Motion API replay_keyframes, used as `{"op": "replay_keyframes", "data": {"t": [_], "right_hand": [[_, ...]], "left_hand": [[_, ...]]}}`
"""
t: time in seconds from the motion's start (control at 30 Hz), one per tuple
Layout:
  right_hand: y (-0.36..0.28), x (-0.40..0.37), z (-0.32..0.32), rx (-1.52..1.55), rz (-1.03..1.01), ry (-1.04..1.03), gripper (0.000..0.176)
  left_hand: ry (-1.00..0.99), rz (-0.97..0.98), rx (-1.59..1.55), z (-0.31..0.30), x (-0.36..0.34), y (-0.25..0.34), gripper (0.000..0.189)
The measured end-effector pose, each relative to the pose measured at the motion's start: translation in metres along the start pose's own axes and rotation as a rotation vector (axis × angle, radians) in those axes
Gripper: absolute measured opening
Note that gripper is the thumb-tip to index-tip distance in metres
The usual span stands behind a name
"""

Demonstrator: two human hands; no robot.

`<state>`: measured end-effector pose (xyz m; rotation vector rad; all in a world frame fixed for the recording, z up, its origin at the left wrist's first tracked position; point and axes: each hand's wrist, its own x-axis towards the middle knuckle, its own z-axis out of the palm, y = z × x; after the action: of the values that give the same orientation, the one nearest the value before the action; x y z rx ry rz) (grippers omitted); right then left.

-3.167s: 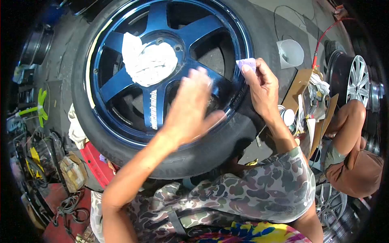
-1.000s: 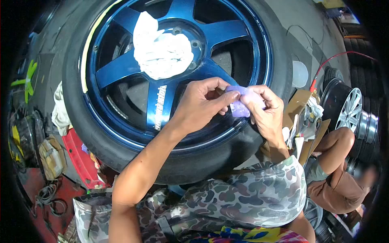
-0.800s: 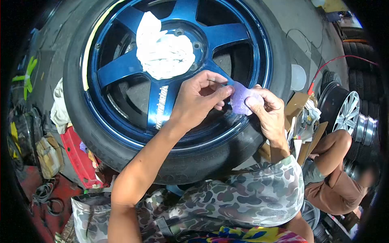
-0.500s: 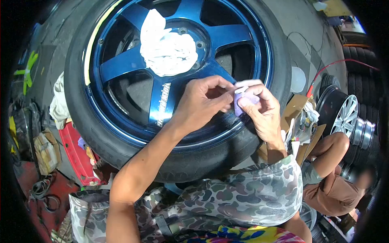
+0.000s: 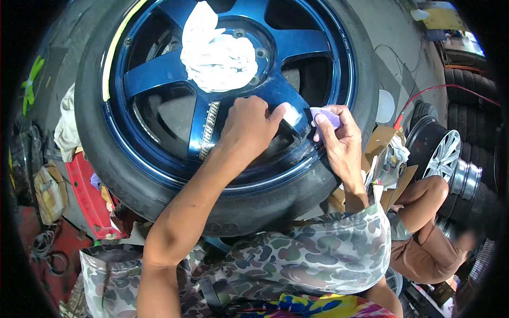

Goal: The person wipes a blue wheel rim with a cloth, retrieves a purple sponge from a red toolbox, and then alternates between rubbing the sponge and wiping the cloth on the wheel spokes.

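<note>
A blue multi-spoke wheel [image 5: 305, 42] in a black tire [image 5: 360, 58] lies before me. My left hand [image 5: 246, 124] rests over the lower spokes, its thumb stretched apart from bent fingers whose tips are hidden; nothing shows in it. To its right, my right hand [image 5: 342, 140] pinches a folded purple sheet [image 5: 331, 117] between thumb and fingers, above the rim's lower right. A crumpled white cloth [image 5: 220, 61] lies on the hub. White lettering [image 5: 209, 130] marks the spoke left of my left hand.
Yellow tape [image 5: 121, 45] runs along the upper left rim. A red object [image 5: 93, 193] lies at lower left. On the right are an open cardboard box [image 5: 375, 146], a red cable [image 5: 424, 95], silver wheels [image 5: 445, 153] and another person's bent knee [image 5: 430, 190].
My left hand has drawn away from the purple sheet, moving left onto the spokes. My right hand still holds the sheet. The view has shifted slightly, moving the wheel up and left.
</note>
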<state>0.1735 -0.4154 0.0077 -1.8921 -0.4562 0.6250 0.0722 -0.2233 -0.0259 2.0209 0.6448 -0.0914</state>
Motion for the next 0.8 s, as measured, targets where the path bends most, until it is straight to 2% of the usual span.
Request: {"op": "replay_keyframes", "data": {"t": [0.03, 0.1, 0.13, 0.17, 0.23, 0.27, 0.3, 0.37, 0.4, 0.47, 0.5, 0.57, 0.6, 0.67, 0.73, 0.8], "right_hand": [[0.004, 0.001, 0.002, -0.057, -0.071, 0.000, 0.013], [0.003, 0.001, 0.004, -0.066, -0.089, 0.047, 0.015], [0.001, 0.001, 0.004, -0.103, -0.066, 0.057, 0.016], [-0.001, 0.001, 0.003, -0.138, -0.041, 0.068, 0.016], [-0.005, 0.001, 0.004, -0.146, -0.036, 0.065, 0.015], [-0.007, 0.000, 0.005, -0.153, -0.031, 0.062, 0.014], [-0.006, 0.000, 0.005, -0.155, -0.034, 0.063, 0.014], [-0.006, 0.000, 0.005, -0.160, -0.057, 0.054, 0.013], [-0.006, 0.000, 0.005, -0.162, -0.057, 0.052, 0.013], [-0.007, 0.001, 0.006, -0.188, -0.046, 0.069, 0.015], [-0.005, 0.002, 0.006, -0.189, -0.046, 0.067, 0.015], [0.002, 0.005, 0.007, -0.263, -0.161, 0.077, 0.016], [0.001, 0.006, 0.009, -0.264, -0.160, 0.075, 0.016], [-0.004, 0.007, 0.012, -0.415, -0.259, 0.064, 0.017], [-0.009, 0.007, 0.014, -0.363, -0.201, 0.101, 0.017], [-0.009, 0.008, 0.014, -0.292, -0.141, 0.174, 0.017]], "left_hand": [[0.002, -0.002, -0.004, 0.004, -0.001, 0.002, 0.053], [-0.050, -0.122, 0.015, 0.014, -0.004, 0.005, 0.063], [-0.052, -0.031, 0.028, 0.023, -0.005, -0.001, 0.070], [-0.052, -0.033, 0.027, 0.031, -0.007, -0.004, 0.070], [-0.112, -0.020, -0.189, 0.040, -0.009, 0.000, 0.072], [-0.151, -0.038, -0.175, 0.044, -0.009, 0.002, 0.073], [-0.149, -0.035, -0.176, 0.044, -0.009, 0.001, 0.073], [-0.205, 0.009, -0.165, 0.043, -0.008, 0.000, 0.054], [-0.204, 0.008, -0.167, 0.047, -0.007, -0.005, 0.054], [0.039, 0.232, -0.158, 0.057, -0.007, -0.018, 0.066], [0.040, 0.231, -0.159, 0.049, -0.007, -0.015, 0.066], [-0.139, -0.086, -0.147, 0.026, -0.005, -0.004, 0.074], [-0.086, -0.063, -0.135, 0.027, -0.003, -0.008, 0.079], [-0.114, -0.032, -0.200, 0.029, -0.004, -0.015, 0.079], [-0.140, -0.001, -0.262, 0.021, -0.005, -0.008, 0.079], [-0.294, -0.259, -0.389, 0.013, -0.002, 0.004, 0.079]]}}
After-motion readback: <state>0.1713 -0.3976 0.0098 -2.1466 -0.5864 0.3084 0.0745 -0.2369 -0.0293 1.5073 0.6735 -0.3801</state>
